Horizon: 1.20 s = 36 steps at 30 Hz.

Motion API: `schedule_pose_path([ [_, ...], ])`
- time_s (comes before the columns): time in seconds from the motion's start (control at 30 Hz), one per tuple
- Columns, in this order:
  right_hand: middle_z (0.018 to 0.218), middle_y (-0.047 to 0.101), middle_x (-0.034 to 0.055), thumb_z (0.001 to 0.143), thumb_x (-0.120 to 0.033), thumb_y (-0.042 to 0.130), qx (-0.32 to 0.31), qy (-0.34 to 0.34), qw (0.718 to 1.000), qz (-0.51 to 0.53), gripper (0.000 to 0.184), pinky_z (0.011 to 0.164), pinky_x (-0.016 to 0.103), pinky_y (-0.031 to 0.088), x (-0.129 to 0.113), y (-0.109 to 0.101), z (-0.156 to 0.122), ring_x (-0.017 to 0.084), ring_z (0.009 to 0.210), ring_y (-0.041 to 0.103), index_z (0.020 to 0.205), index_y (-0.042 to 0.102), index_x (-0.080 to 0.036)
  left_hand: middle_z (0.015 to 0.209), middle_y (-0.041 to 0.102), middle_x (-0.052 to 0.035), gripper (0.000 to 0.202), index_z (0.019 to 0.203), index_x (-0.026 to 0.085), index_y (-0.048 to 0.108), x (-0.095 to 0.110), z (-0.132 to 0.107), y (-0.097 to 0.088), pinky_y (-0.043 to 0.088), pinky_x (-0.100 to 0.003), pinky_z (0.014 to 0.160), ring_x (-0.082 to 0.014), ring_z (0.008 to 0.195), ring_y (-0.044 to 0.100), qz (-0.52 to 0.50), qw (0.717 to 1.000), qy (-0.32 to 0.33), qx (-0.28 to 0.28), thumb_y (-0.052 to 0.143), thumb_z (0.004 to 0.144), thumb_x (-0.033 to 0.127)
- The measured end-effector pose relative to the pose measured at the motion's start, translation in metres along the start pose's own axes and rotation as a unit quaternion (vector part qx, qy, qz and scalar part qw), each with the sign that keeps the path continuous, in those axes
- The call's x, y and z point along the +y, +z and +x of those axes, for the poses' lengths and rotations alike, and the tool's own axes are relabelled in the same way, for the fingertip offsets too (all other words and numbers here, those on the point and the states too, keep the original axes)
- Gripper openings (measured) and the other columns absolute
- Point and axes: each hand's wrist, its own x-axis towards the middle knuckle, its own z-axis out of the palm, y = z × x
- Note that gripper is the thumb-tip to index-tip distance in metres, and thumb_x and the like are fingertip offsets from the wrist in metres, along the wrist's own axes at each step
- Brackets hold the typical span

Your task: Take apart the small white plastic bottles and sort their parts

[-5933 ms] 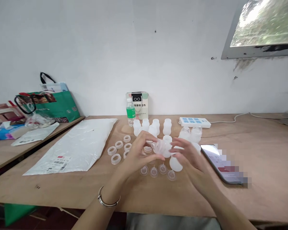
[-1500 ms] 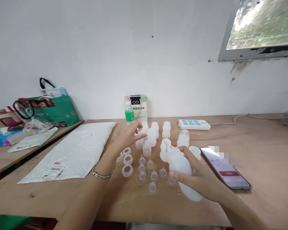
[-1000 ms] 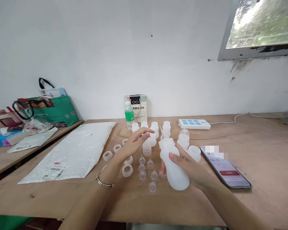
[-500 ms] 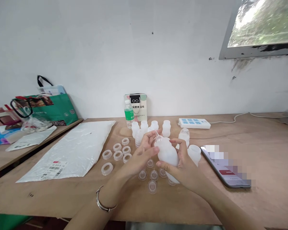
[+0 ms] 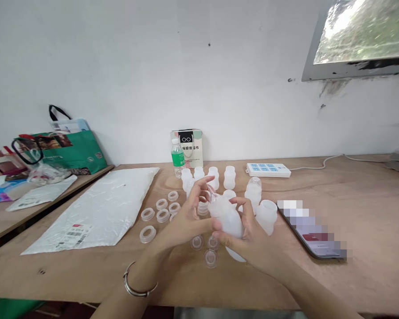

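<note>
A milky white baby bottle (image 5: 232,221) is held tilted above the table, its top pointing up and left. My right hand (image 5: 248,235) is closed around the bottle's body. My left hand (image 5: 191,217) grips the upper end, its thumb against the bottle and its fingers at the clear nipple (image 5: 213,195). Loose clear nipples (image 5: 210,258) lie below my hands. To the left are several translucent rings (image 5: 148,234). Behind my hands stand several white bottles (image 5: 229,177). Right of them are a bottle with a clear cap (image 5: 253,192) and an open-topped bottle (image 5: 266,216).
A phone (image 5: 309,230) lies at the right, with a power strip (image 5: 267,170) behind it. A white plastic mailer (image 5: 99,208) covers the left part of the table (image 5: 362,195). A water bottle (image 5: 177,158) and a paper bag (image 5: 196,150) stand by the wall. A green bag (image 5: 83,153) sits far left.
The bottle and both hands have shifted slightly left and down. My left fingers have risen and curled around the nipple's tip.
</note>
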Motion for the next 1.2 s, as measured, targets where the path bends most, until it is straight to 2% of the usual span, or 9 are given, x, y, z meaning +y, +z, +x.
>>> schedule_pose_path([
  [0.13, 0.103, 0.059, 0.0039, 0.077, -0.043, 0.064, -0.027, -0.018, 0.999, 0.003, 0.056, 0.075, 0.038, 0.049, 0.002, 0.002, -0.005, 0.022, 0.091, 0.062, 0.113, 0.025, -0.027, 0.135, 0.047, -0.0119, 0.068, 0.137, 0.033, 0.039, 0.009, -0.003, -0.008, 0.051, -0.036, 0.082, -0.0253, 0.109, 0.055, -0.048, 0.990, -0.002, -0.133, 0.068, 0.076, 0.042],
  [0.23, 0.106, 0.059, 0.0052, 0.080, -0.033, 0.060, -0.049, -0.041, 0.998, -0.011, 0.053, 0.071, 0.036, 0.050, 0.007, 0.005, -0.008, 0.021, 0.086, 0.063, 0.118, 0.023, -0.027, 0.102, 0.062, -0.0064, 0.052, 0.120, 0.028, 0.057, 0.015, -0.003, -0.008, 0.051, -0.026, 0.067, -0.0166, 0.083, 0.059, 0.022, 0.999, 0.004, -0.044, 0.075, 0.071, 0.030],
  [0.33, 0.108, 0.059, 0.0073, 0.082, -0.032, 0.057, -0.029, -0.053, 0.996, -0.061, 0.052, 0.074, 0.037, 0.050, 0.007, 0.008, -0.012, 0.023, 0.093, 0.061, 0.122, 0.025, -0.025, 0.076, 0.058, 0.0010, 0.033, 0.097, 0.023, 0.064, 0.016, -0.003, -0.008, 0.045, -0.021, 0.056, -0.0104, 0.064, 0.051, 0.054, 0.995, -0.001, 0.086, 0.075, 0.069, 0.036],
  [0.47, 0.114, 0.060, 0.0071, 0.079, -0.041, 0.061, -0.011, -0.051, 0.996, -0.079, 0.052, 0.081, 0.039, 0.051, 0.002, 0.012, -0.025, 0.026, 0.102, 0.059, 0.123, 0.037, -0.027, 0.089, 0.063, -0.0030, 0.030, 0.090, 0.020, 0.065, 0.013, -0.004, -0.013, 0.047, -0.025, 0.064, -0.0142, 0.076, 0.056, 0.057, 0.984, 0.013, 0.167, 0.070, 0.073, 0.044],
  [0.6, 0.116, 0.062, 0.0085, 0.073, -0.045, 0.066, 0.066, -0.060, 0.996, -0.029, 0.046, 0.088, 0.043, 0.050, 0.020, 0.006, -0.051, 0.031, 0.108, 0.057, 0.112, 0.051, -0.026, 0.101, 0.064, -0.0061, 0.033, 0.102, 0.021, 0.064, 0.005, -0.006, -0.020, 0.047, -0.031, 0.075, -0.0180, 0.089, 0.057, 0.066, 0.986, -0.032, 0.149, 0.063, 0.079, 0.045],
  [0.77, 0.116, 0.062, 0.0088, 0.072, -0.052, 0.064, 0.243, 0.014, 0.969, -0.049, 0.052, 0.092, 0.046, 0.049, 0.070, -0.037, -0.071, 0.033, 0.110, 0.057, 0.115, 0.049, -0.026, 0.105, 0.063, -0.0047, 0.040, 0.117, 0.023, 0.056, -0.008, -0.006, -0.022, 0.044, -0.032, 0.085, -0.0174, 0.097, 0.056, 0.049, 0.985, -0.065, 0.150, 0.063, 0.081, 0.040],
  [0.93, 0.104, 0.065, 0.0085, 0.064, -0.052, 0.071, 0.276, 0.028, 0.952, -0.130, 0.057, 0.083, 0.048, 0.054, 0.104, -0.068, -0.055, 0.032, 0.099, 0.062, 0.109, 0.052, -0.023, 0.107, 0.061, -0.0047, 0.034, 0.111, 0.022, 0.058, -0.008, -0.006, -0.020, 0.043, -0.033, 0.087, -0.0190, 0.102, 0.054, 0.060, 0.984, -0.078, 0.146, 0.062, 0.081, 0.037],
  [1.07, 0.106, 0.063, 0.0095, 0.063, -0.051, 0.072, 0.272, 0.021, 0.958, -0.090, 0.058, 0.076, 0.042, 0.058, 0.118, -0.063, -0.033, 0.030, 0.098, 0.062, 0.109, 0.052, -0.022, 0.108, 0.060, -0.0045, 0.031, 0.109, 0.022, 0.058, -0.009, -0.006, -0.019, 0.043, -0.032, 0.086, -0.0194, 0.104, 0.053, 0.057, 0.987, -0.082, 0.123, 0.064, 0.081, 0.034],
  [1.2, 0.107, 0.059, 0.0087, 0.056, -0.051, 0.077, 0.331, -0.039, 0.939, -0.085, 0.071, 0.079, 0.045, 0.054, 0.122, -0.060, -0.036, 0.030, 0.099, 0.059, 0.114, 0.048, -0.022, 0.100, 0.060, -0.0026, 0.033, 0.109, 0.023, 0.057, -0.015, -0.007, -0.020, 0.044, -0.030, 0.080, -0.0167, 0.093, 0.054, 0.023, 0.993, -0.076, 0.091, 0.067, 0.078, 0.029],
])
